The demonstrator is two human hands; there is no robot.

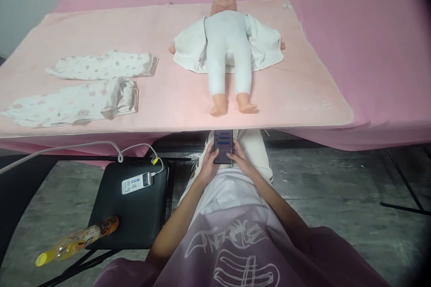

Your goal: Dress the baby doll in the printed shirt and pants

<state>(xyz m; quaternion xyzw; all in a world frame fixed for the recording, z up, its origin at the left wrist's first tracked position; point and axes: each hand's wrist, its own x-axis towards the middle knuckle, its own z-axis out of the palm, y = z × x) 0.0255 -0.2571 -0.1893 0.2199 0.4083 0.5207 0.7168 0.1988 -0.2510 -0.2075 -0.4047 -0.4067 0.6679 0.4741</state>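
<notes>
Above my lap, just below the table's front edge, my left hand (pixel 210 163) and my right hand (pixel 239 157) hold a smartphone (pixel 223 154) between them. Its screen is lit with a list of message-like bars, too small to read, and both thumbs rest over its lower part. Beyond the phone, a baby doll (pixel 229 31) lies on its back on the table, feet toward me. White leggings or a body covering show on its trunk and legs. A white garment (pixel 266 45) spreads out at both sides under it, with its arms in the sleeves.
Two folded patterned baby garments (pixel 101 65) lie left of the doll on a pink blanket (pixel 161 112) over a darker pink sheet (pixel 370 54). A black stool (pixel 134 219) at my left carries a cabled white power bank (pixel 136 183) and a bottle with a yellow cap (pixel 77 240).
</notes>
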